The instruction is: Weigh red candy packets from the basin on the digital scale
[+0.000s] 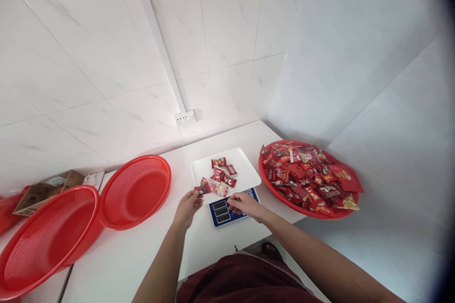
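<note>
A white scale tray (245,170) sits on a blue electronic scale (227,211) with a few red snack packets (223,173) on it. My left hand (187,207) is closed in a pinch on a small red packet (203,188) at the tray's near left edge. My right hand (243,205) rests over the scale's display panel, fingers curled and pressed together, and I cannot make out anything in them. A pink packet (217,188) lies on the tray between the two hands.
A red basket (295,199) heaped with red snack packets (309,175) stands to the right of the scale. An empty red mesh basket (137,191) and another one (46,241) sit to the left, a cardboard box (46,189) behind them. A wall socket (185,117) is on the tiled wall.
</note>
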Demonstrator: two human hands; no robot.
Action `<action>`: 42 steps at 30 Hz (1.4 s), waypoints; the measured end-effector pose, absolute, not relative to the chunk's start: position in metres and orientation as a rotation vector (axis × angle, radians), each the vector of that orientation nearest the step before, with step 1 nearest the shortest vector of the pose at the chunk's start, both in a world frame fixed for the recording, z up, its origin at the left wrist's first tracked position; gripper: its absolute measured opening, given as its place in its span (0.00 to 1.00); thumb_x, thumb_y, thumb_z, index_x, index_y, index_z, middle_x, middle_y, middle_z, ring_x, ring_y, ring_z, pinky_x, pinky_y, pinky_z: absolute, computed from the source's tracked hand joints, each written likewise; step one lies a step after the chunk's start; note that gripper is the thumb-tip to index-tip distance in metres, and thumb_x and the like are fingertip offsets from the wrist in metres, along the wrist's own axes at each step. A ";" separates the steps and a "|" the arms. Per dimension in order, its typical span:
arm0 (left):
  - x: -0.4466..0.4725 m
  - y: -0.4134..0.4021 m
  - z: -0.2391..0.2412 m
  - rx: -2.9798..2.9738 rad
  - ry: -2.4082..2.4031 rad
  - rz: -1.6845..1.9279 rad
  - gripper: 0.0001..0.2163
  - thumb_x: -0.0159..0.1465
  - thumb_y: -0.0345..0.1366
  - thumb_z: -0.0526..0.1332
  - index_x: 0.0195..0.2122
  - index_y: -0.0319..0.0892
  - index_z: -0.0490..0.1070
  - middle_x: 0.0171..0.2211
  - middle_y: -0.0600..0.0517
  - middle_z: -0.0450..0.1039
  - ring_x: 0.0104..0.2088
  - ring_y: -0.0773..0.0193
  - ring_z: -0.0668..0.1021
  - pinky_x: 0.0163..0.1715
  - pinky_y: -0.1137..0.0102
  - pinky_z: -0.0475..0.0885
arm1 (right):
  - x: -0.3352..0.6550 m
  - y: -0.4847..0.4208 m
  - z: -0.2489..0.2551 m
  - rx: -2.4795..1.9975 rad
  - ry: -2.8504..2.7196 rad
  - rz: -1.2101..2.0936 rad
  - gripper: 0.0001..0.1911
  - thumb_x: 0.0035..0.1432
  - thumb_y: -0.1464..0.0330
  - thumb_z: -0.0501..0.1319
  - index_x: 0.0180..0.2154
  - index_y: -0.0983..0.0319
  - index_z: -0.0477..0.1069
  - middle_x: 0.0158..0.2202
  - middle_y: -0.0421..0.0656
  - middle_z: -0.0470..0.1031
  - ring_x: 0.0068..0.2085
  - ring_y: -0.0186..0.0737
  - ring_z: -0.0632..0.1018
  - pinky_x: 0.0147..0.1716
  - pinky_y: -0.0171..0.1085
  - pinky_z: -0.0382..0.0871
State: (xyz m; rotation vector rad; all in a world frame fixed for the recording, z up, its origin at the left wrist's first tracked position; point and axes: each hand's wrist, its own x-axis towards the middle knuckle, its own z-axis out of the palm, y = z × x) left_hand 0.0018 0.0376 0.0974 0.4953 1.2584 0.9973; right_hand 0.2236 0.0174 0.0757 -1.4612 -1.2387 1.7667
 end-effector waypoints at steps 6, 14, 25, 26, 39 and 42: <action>-0.083 0.057 0.117 0.221 1.431 1.337 0.04 0.61 0.27 0.56 0.30 0.39 0.68 0.24 0.52 0.72 0.24 0.72 0.75 0.26 0.78 0.71 | 0.236 0.014 0.079 -1.558 -1.174 1.724 0.11 0.53 0.61 0.60 0.30 0.64 0.69 0.29 0.42 0.75 0.27 0.31 0.73 0.27 0.30 0.65; -0.124 0.053 0.119 0.059 1.545 1.401 0.08 0.64 0.27 0.51 0.31 0.39 0.68 0.21 0.54 0.68 0.21 0.72 0.74 0.23 0.78 0.71 | 0.237 0.019 0.083 -1.564 -1.147 1.702 0.09 0.54 0.63 0.60 0.33 0.64 0.69 0.29 0.41 0.74 0.27 0.30 0.73 0.28 0.31 0.65; -0.020 0.035 0.101 0.696 1.332 0.867 0.10 0.52 0.39 0.66 0.31 0.38 0.73 0.27 0.50 0.74 0.25 0.70 0.73 0.28 0.74 0.68 | 0.221 0.022 0.087 -1.323 -1.085 1.845 0.26 0.51 0.58 0.62 0.51 0.58 0.63 0.42 0.44 0.72 0.37 0.35 0.76 0.34 0.33 0.71; -0.003 0.033 0.100 0.772 1.304 0.797 0.12 0.51 0.41 0.67 0.31 0.38 0.73 0.28 0.49 0.74 0.26 0.69 0.73 0.29 0.74 0.67 | 0.218 0.022 0.088 -1.281 -1.088 1.861 0.27 0.51 0.58 0.63 0.52 0.57 0.62 0.43 0.44 0.72 0.38 0.35 0.76 0.34 0.34 0.71; 0.018 0.086 0.077 1.721 1.565 0.433 0.21 0.57 0.34 0.57 0.53 0.39 0.63 0.57 0.42 0.60 0.59 0.52 0.58 0.57 0.60 0.49 | 0.337 0.047 0.094 -1.840 -1.128 0.858 0.20 0.55 0.65 0.55 0.49 0.62 0.67 0.42 0.49 0.75 0.34 0.40 0.76 0.34 0.40 0.71; 0.012 0.099 0.074 1.896 1.558 0.302 0.26 0.55 0.31 0.58 0.56 0.38 0.59 0.61 0.42 0.54 0.62 0.50 0.49 0.59 0.59 0.43 | 0.375 0.042 0.091 -2.011 -1.207 0.519 0.22 0.54 0.64 0.54 0.52 0.62 0.65 0.48 0.50 0.72 0.43 0.46 0.75 0.45 0.45 0.67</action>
